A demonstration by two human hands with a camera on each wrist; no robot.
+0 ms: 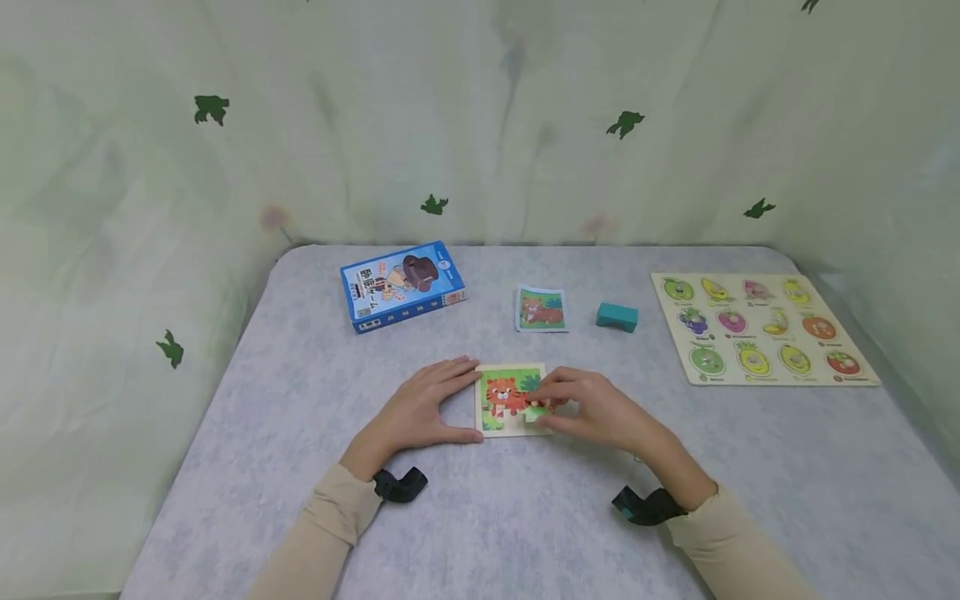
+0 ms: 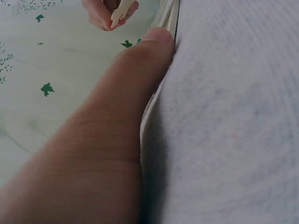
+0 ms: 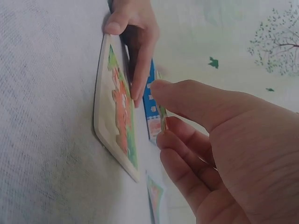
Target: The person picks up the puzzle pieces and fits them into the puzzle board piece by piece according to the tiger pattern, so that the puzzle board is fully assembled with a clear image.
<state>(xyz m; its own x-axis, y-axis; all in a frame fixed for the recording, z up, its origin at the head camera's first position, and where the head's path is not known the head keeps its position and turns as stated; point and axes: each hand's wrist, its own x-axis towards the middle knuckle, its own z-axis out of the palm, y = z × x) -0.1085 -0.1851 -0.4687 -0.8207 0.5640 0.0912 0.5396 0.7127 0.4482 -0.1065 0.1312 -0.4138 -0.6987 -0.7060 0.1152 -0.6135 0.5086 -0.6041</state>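
A wooden tiger puzzle board [image 1: 513,430] lies flat on the table between both hands. Against its left side rests my left hand [image 1: 429,408], fingers extended at the upper corner and thumb at the lower one. My right hand [image 1: 600,410] pinches a small puzzle piece [image 1: 535,414] with a green face, just above the board's right part. In the right wrist view the piece [image 3: 162,114] is seen nearly edge-on between thumb and fingertips, apart from the board [image 3: 103,109]. Bare wood shows along the board's lower part. The left thumb [image 2: 126,88] fills much of the left wrist view.
Behind the board lie a blue game box [image 1: 401,287], a picture card [image 1: 542,310] with a tiger-like animal, and a teal block [image 1: 617,317]. A fruit puzzle board [image 1: 765,329] lies at the right. A patterned curtain [image 1: 480,125] hangs behind the table.
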